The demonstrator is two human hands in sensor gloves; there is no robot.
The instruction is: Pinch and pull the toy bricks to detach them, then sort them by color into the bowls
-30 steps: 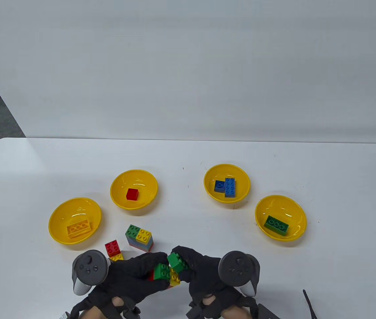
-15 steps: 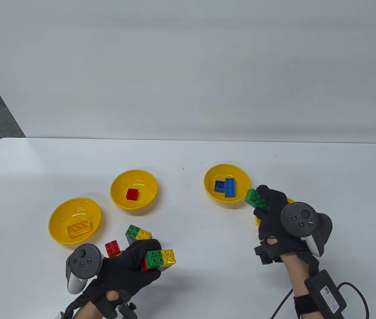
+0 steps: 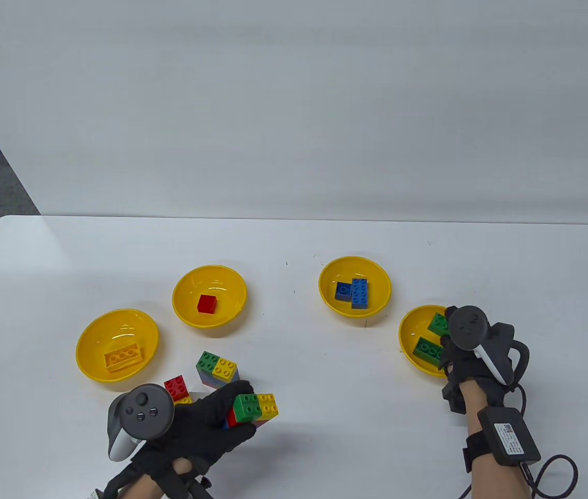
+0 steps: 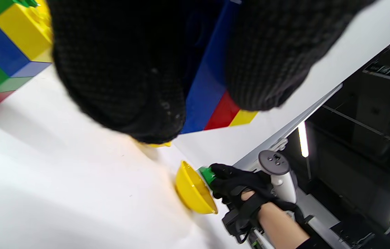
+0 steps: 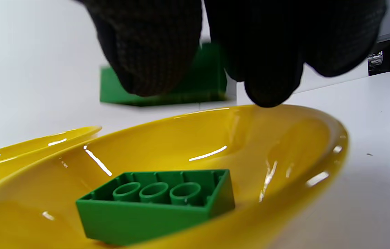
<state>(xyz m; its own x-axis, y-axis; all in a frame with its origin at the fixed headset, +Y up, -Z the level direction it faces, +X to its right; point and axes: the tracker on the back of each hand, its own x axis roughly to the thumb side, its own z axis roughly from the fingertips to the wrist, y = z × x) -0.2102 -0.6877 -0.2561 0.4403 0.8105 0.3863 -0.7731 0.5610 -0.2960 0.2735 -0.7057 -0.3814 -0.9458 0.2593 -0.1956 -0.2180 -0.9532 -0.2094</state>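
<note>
Right wrist view: fingers [image 5: 153,48] hide most of the green brick [image 5: 205,83].

Left hand [image 3: 205,426] and right hand [image 3: 457,358] wore black knit gloves; grey round-faced trackers [image 3: 141,413] with white undersides sat on each. Bare forearms; black labelled box [image 3: 509,435] with cable strapped at lower right.
</note>
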